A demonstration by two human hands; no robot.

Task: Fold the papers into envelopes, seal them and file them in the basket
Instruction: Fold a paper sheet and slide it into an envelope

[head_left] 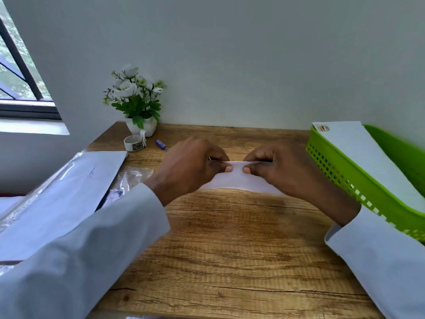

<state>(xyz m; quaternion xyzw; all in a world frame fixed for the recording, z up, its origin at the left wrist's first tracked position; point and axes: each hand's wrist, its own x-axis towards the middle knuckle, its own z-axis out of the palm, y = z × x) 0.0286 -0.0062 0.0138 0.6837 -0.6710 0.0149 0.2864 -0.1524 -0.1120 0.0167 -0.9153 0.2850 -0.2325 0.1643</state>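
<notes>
Paper (pixel 239 180), white and folded to a narrow strip, lies on the desk (pixel 230 249) just left of the basket (pixel 345 178). Our left hand (pixel 193 164) and right hand (pixel 276 166) both pinch its far edge. We judge uneven pulling could skew the crease.

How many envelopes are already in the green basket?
1 visible: a white envelope lying in the green basket at the table's right edge. Others could be hidden underneath it.

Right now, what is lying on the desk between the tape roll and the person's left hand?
In the head view, a small blue pen-like object lies between the tape roll and the left hand.
</notes>
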